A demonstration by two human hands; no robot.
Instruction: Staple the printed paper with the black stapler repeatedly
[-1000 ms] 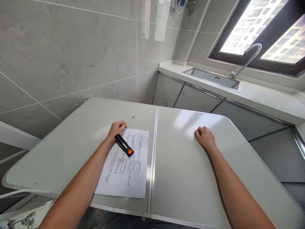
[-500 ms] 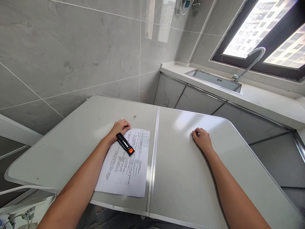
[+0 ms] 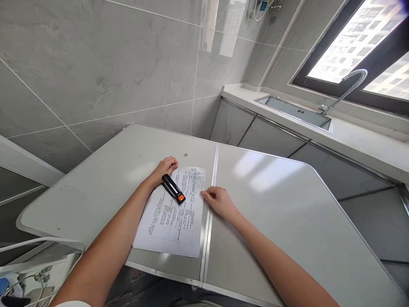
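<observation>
A printed sheet of paper [image 3: 188,245] lies on the left half of the table, slightly askew. A black stapler [image 3: 173,189] with an orange patch rests on it, beside my left wrist. At the far left corner of the paper, my left hand [image 3: 168,164] is closed, its curled fingers at the edge. My right hand [image 3: 220,202] reaches over the table's seam, thumb and fingers pinched at the paper's right edge. Whether more sheets lie underneath cannot be made out. Two tiny metal pieces, like staples [image 3: 185,154], lie beyond my left hand.
A metal strip [image 3: 209,221] divides the pale table [image 3: 271,238]. Grey tiled wall [image 3: 128,64] stands behind it. At the right run a counter with a sink [image 3: 294,111], a curved tap [image 3: 348,89] and a window. White equipment with cables [image 3: 41,273] sits at lower left.
My right hand has moved left from the right half of the table to the paper's right edge. My left hand stays at the paper's corner. The view has shifted slightly.
</observation>
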